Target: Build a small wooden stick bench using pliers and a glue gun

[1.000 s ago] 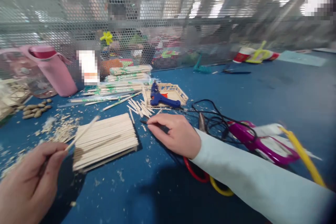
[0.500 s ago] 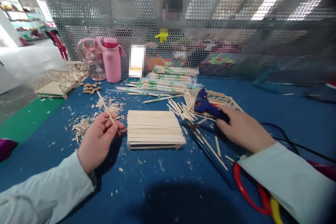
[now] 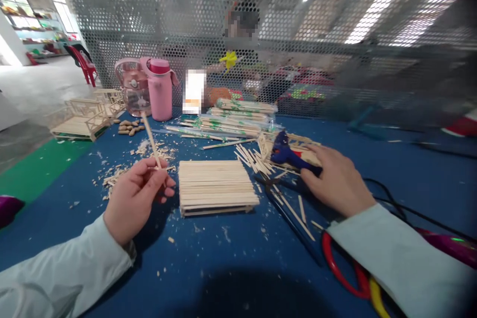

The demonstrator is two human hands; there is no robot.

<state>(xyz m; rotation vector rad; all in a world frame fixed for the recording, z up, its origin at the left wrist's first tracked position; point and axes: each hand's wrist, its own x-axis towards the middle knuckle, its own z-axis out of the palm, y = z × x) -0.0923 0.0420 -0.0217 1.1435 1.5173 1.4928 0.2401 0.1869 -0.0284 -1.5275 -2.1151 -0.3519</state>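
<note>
My left hand [image 3: 136, 194] is closed, pinching a thin wooden stick [image 3: 152, 140] that points up and away. Just right of it lies a flat panel of wooden sticks [image 3: 214, 186] set side by side, with a frame underneath. A blue glue gun [image 3: 286, 153] rests on its side, partly over a small wooden lattice piece. My right hand [image 3: 335, 179] is at the end of its handle, thumb on the near side and fingers beyond, with a gap between them. Dark-handled cutting pliers [image 3: 274, 186] lie open-jawed below the glue gun, among loose short sticks [image 3: 255, 158].
Bagged stick bundles [image 3: 238, 121] lie at the back, near a pink bottle [image 3: 161, 92] and a clear bottle [image 3: 136, 94]. Peanuts [image 3: 130, 127], wood scraps [image 3: 115, 176] and finished stick models [image 3: 82, 117] are at left. Red-handled scissors [image 3: 343, 273] and black cables [image 3: 417, 203] lie at right. Behind a mesh screen sits a person.
My right hand has shifted left, further over the glue gun's handle. My left hand has tipped the stick more upright. The view has moved slightly; the panel and pliers lie as before.
</note>
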